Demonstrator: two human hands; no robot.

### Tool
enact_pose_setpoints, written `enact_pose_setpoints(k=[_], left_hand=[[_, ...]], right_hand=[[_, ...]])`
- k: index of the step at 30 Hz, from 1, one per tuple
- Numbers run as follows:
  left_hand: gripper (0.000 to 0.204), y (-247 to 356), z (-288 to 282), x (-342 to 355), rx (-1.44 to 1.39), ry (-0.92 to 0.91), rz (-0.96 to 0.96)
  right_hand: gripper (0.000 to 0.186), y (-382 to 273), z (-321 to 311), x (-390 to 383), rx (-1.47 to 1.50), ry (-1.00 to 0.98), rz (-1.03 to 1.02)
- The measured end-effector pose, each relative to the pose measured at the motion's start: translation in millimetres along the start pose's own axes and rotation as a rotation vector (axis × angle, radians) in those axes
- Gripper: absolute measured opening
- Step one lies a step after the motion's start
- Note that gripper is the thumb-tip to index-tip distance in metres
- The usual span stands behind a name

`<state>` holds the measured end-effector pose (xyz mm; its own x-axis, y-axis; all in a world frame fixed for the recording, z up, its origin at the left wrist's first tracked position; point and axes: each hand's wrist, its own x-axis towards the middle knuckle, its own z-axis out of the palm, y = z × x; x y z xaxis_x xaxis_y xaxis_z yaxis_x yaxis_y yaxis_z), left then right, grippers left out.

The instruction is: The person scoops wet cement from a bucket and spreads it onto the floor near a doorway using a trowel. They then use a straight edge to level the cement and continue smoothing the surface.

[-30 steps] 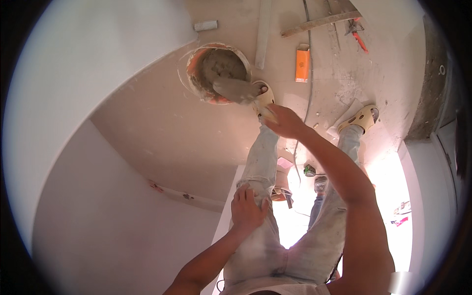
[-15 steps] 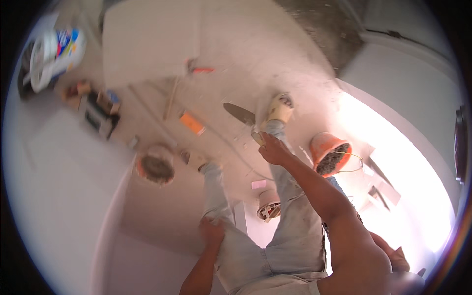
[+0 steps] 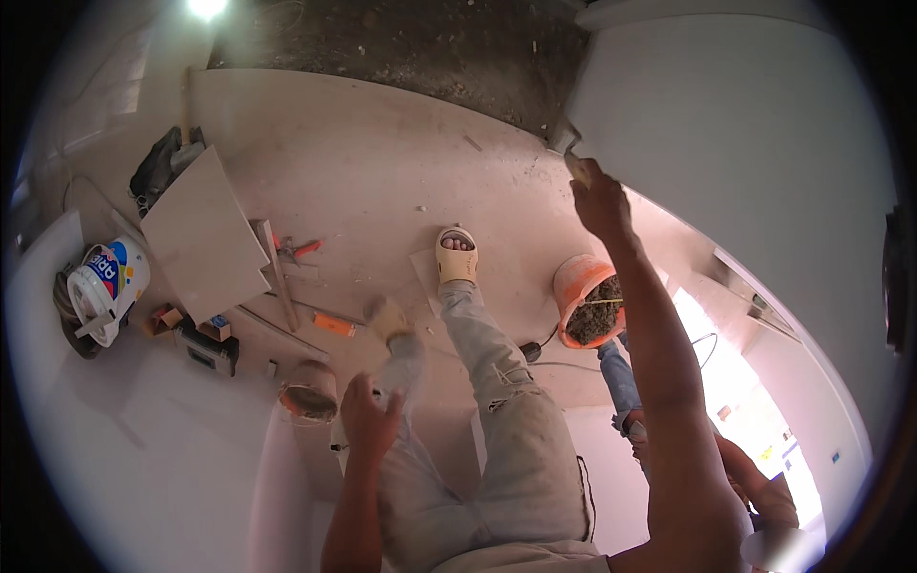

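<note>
My right hand (image 3: 602,205) is stretched far ahead and closed around the handle of a trowel (image 3: 575,164). Its blade, foreshortened here, is up against the lower corner of the pale wall (image 3: 707,124), where the dark rough floor begins. My left hand (image 3: 371,420) hovers by my left leg, thumb and fingers apart, with nothing visible in it. An orange bucket (image 3: 571,298) of grey mortar (image 3: 594,320) stands below my right forearm. Another bucket (image 3: 310,390), smeared with mortar, lies beyond my left hand.
Another person's jeans leg (image 3: 621,382) is at right, behind my arm. On the left are a board (image 3: 205,239), a white paint bucket (image 3: 124,272), a dark toolbox (image 3: 205,349), a wooden strip (image 3: 277,277), red-handled pliers (image 3: 306,248) and an orange box (image 3: 334,326). A cable (image 3: 573,364) crosses the floor.
My right hand has carried the trowel forward and right, from beside my foot to the wall corner. My left hand has lifted off my leg. My view has turned and my feet have shifted.
</note>
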<state>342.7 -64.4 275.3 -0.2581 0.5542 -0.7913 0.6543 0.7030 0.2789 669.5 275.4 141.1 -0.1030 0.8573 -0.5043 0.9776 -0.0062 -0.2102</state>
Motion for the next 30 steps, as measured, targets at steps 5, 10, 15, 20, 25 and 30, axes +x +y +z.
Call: enact_pose_setpoints(k=[5, 10, 15, 20, 25, 30], left_hand=[[0.042, 88.6, 22.1, 78.9, -0.229, -0.059, 0.3], [0.045, 113.5, 70.9, 141.8, -0.202, -0.3, 0.279], [0.047, 102.4, 60.0, 186.4, -0.071, -0.475, 0.221], [0.048, 90.7, 44.7, 210.6, -0.095, -0.456, 0.133], [0.049, 93.3, 34.0, 223.4, -0.114, -0.51, 0.119], [0.049, 106.8, 37.0, 227.7, -0.203, -0.422, 0.118]], right_hand=[[0.032, 10.6, 3.0, 45.8, -0.207, -0.151, 0.01], [0.035, -28.2, -6.4, 85.3, -0.22, -0.193, 0.065], [0.035, -7.4, 39.0, 116.8, -0.308, -0.318, 0.15], [0.035, -59.6, -7.1, 129.1, -0.171, -0.238, 0.151], [0.033, -9.2, 31.0, 135.5, -0.337, -0.391, 0.123], [0.032, -38.3, 12.1, 138.9, -0.178, -0.283, 0.011]])
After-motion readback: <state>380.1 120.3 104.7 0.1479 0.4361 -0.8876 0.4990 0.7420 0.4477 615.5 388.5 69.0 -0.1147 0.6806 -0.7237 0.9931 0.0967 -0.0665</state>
